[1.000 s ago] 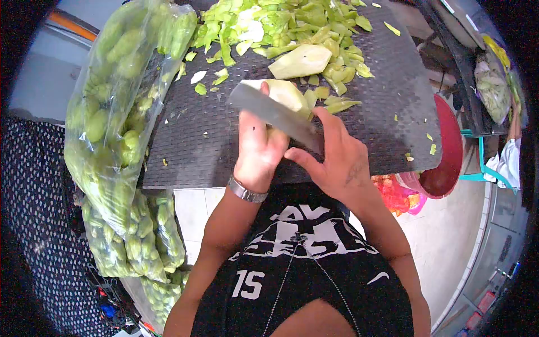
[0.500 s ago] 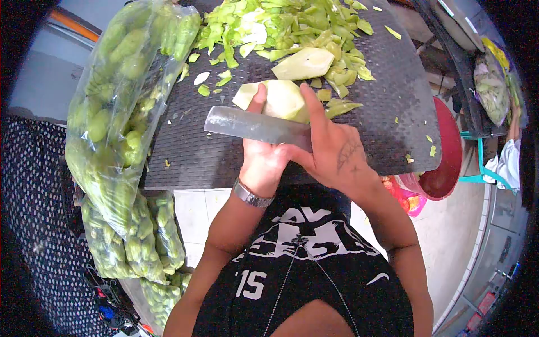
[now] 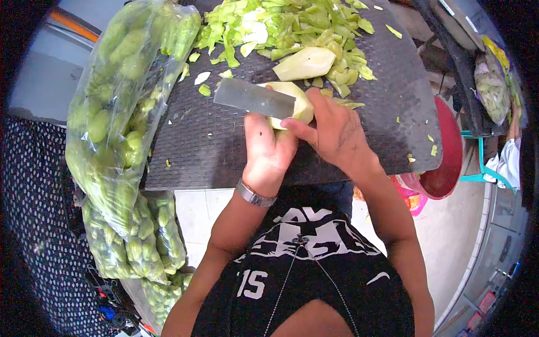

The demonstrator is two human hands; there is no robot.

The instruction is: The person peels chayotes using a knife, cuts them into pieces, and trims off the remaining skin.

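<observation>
My left hand (image 3: 266,147), with a metal watch on its wrist, is closed round a pale peeled vegetable (image 3: 304,108) from below. My right hand (image 3: 336,128) grips a knife (image 3: 255,99), its handle hidden in the palm. The broad blade lies across the near upper side of the vegetable and points left, covering some of my left fingers. Just beyond, another peeled piece (image 3: 305,63) rests beside a heap of green peelings (image 3: 281,25) on the dark woven tabletop (image 3: 193,151).
A clear plastic bag of green vegetables (image 3: 120,73) lies along the table's left edge. More filled bags (image 3: 135,247) are below it. A red tub (image 3: 446,151) and a teal stool (image 3: 483,163) stand at the right. Part of a person (image 3: 511,157) shows at the far right.
The knife has moved up from below the vegetable onto it, its blade tilting down to the right. The vegetable has turned and shifted slightly right, and my left fingers have gone beneath it.
</observation>
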